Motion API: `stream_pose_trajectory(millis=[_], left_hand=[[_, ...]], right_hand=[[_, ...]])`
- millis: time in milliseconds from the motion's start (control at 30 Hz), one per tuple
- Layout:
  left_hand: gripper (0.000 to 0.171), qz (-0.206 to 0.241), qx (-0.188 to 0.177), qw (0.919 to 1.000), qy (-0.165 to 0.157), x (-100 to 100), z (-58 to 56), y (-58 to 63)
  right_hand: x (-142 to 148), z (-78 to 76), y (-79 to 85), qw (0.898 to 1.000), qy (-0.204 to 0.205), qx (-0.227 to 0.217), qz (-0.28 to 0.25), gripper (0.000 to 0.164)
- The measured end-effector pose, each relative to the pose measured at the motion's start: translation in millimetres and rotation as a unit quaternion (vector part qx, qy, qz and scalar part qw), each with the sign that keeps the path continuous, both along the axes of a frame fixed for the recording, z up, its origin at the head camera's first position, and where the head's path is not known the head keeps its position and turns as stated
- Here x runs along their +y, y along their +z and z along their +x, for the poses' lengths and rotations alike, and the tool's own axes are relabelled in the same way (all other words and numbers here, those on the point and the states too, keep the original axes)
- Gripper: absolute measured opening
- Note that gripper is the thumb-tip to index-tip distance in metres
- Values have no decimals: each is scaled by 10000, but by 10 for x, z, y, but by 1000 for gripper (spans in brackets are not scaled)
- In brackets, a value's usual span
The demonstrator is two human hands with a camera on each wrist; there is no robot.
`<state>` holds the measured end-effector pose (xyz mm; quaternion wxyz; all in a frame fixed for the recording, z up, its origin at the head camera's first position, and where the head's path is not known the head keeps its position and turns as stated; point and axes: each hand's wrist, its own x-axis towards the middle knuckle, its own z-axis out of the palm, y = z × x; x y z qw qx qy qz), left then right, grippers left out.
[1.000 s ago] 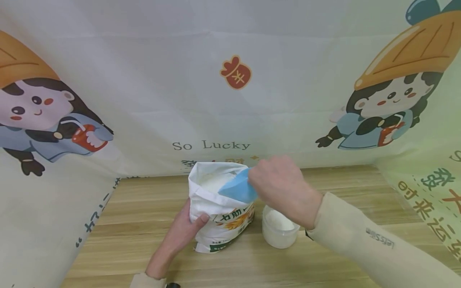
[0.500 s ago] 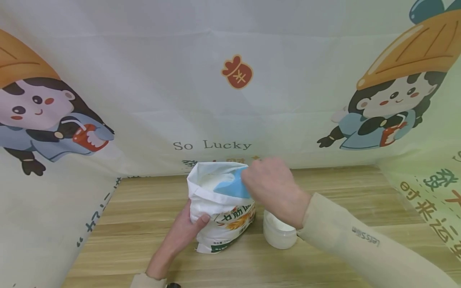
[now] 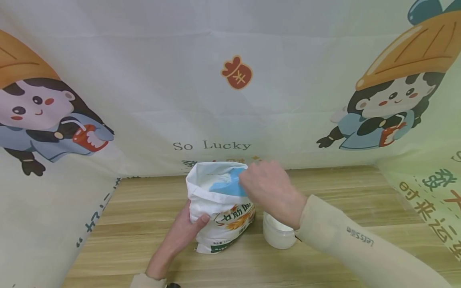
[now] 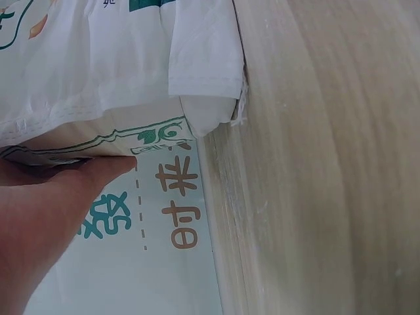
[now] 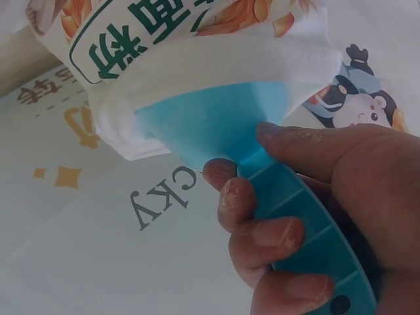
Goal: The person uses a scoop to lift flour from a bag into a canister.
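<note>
A white flour bag (image 3: 209, 204) stands with its top open and rolled down, white flour (image 3: 210, 182) showing inside. My left hand (image 3: 185, 226) grips its left side, thumb at the front; the other fingers are mostly hidden. In the left wrist view the thumb (image 4: 98, 172) lies along the bag's side (image 4: 98, 65). With curled fingers my right hand (image 3: 270, 190) holds a blue scoop (image 3: 227, 185), whose blade is inside the bag mouth. The right wrist view shows the fingers wrapped round its ribbed handle (image 5: 305, 213). Under my right wrist stands a clear round tub (image 3: 279, 236) with white contents.
The bag and tub stand on a wood-grain table (image 3: 122, 240). A pale printed cloth (image 3: 162, 92) with cartoon figures rises behind the table and along both sides. A dark band or watch (image 3: 173, 285) shows by my left sleeve.
My right hand has moved left, bringing the scoop further into the bag and over the flour. My left hand and the tub stay in place.
</note>
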<state>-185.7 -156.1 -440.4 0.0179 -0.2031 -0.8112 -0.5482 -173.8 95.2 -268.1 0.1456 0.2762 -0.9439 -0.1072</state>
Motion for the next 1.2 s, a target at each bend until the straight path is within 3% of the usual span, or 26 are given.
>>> stream_pose_trajectory(millis=[267, 533, 767, 1000, 1200], left_hand=[[90, 6, 43, 10000, -50, 11, -2, -5], [91, -21, 80, 9999, 105, 8, 40, -26], [89, -86, 107, 9998, 175, 19, 38, -10], [87, -106, 5, 9997, 218, 31, 28, -3], [82, -106, -47, 9997, 214, 30, 18, 9]], right_hand=[[10, -55, -58, 9998, 84, -100, -180, 36], [10, -139, -135, 9975, -66, -585, -383, 43], [43, -210, -206, 9962, -13, -677, -552, 42], [104, -253, -311, 9919, 260, -602, -1090, 35], [179, -300, -381, 9823, 373, -877, -1614, 41]])
